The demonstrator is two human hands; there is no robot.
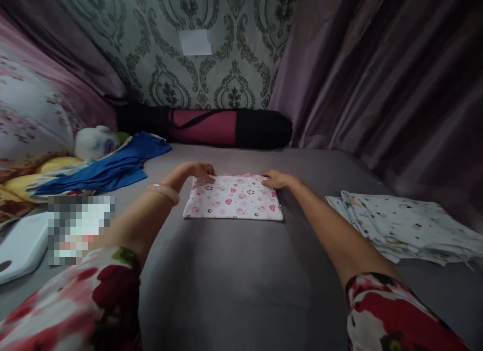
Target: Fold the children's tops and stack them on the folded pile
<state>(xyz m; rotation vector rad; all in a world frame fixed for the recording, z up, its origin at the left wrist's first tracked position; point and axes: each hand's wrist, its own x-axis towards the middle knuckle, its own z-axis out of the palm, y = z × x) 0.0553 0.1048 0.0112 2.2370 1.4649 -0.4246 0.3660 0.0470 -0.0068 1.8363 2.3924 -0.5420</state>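
Observation:
A white cloth printed with pink hearts and small figures lies folded into a rectangle on the grey bed sheet. My left hand is at its far left corner, fingers curled and closed on the edge. At the far right corner, my right hand pinches the cloth, thumb on top and the other fingers partly hidden. A bit of pink fabric shows along the far edge between the two hands.
Folded printed cloths are stacked at right. Left are a blue garment, a plush toy, a white device and a blurred-out item. A long black-and-maroon bag lies by the wall; curtains hang at both sides.

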